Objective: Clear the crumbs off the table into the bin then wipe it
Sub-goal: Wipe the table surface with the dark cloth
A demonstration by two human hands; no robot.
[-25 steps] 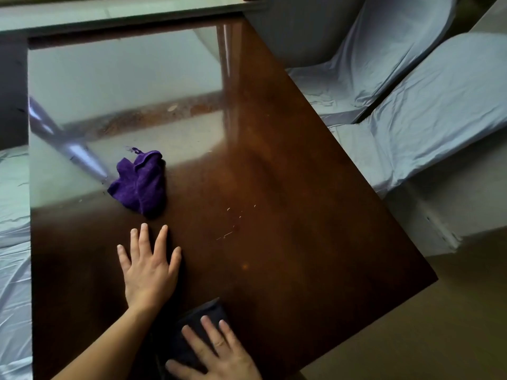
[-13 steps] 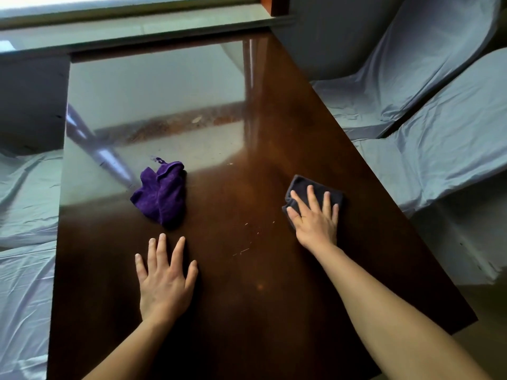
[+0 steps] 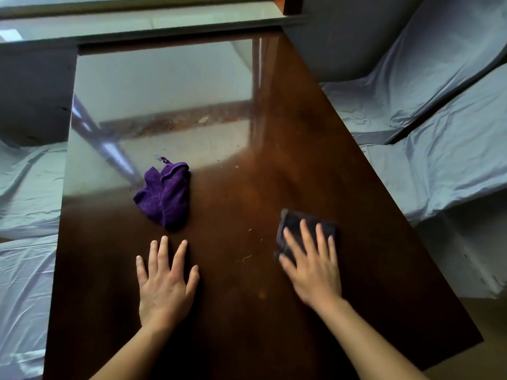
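A glossy dark brown table [image 3: 247, 338] fills the view. My right hand [image 3: 311, 266] lies flat with spread fingers on a folded dark grey cloth [image 3: 295, 224], pressing it to the tabletop at the right. My left hand [image 3: 164, 283] rests palm down on the bare wood, fingers apart, holding nothing. Between the two hands lie a few pale crumbs [image 3: 244, 258]. A crumpled purple cloth [image 3: 166, 196] sits just beyond my left hand. More small crumbs [image 3: 236, 167] are scattered farther up the table. No bin is in view.
Chairs draped in pale blue-grey sheets [image 3: 439, 149] stand along the table's right side, and more sheet-covered seating [image 3: 24, 242] lies on the left. A window ledge [image 3: 153, 20] runs past the table's far end. The far half of the tabletop reflects bright light.
My right hand carried the dark cloth from the near edge out to the right part of the table, then drew it slightly back toward me. My left hand stayed flat in place.
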